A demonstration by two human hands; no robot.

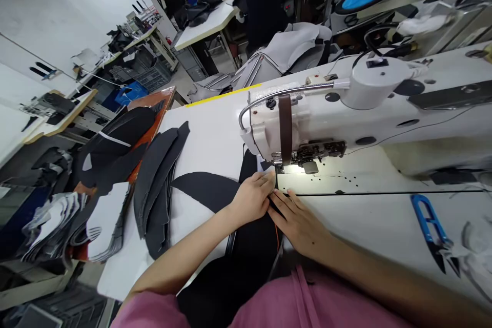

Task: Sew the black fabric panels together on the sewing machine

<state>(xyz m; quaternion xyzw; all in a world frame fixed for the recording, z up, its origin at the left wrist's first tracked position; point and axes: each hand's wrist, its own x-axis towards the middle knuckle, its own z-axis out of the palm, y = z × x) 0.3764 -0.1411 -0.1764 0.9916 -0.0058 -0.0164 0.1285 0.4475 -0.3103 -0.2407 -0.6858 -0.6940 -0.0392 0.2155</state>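
A black fabric piece [253, 246] runs from my lap up onto the sewing machine bed, with an orange line along its right edge. My left hand [251, 196] is closed on its upper part, fingers bent together just left of the needle area. A small pale patch shows at those fingertips; I cannot make out what it is. My right hand [294, 218] lies open on the fabric's right edge, its fingers stretched toward the left hand. The white sewing machine [319, 118] stands over the work, and its presser foot is partly hidden.
Dark curved panels [159, 184] are stacked on the left of the table, near a single dark panel [207, 189]. Blue thread snips [428, 223] lie at the right. More cut pieces [109, 220] rest on a side surface. Beyond the machine a person [257, 0] stands near grey material [288, 51].
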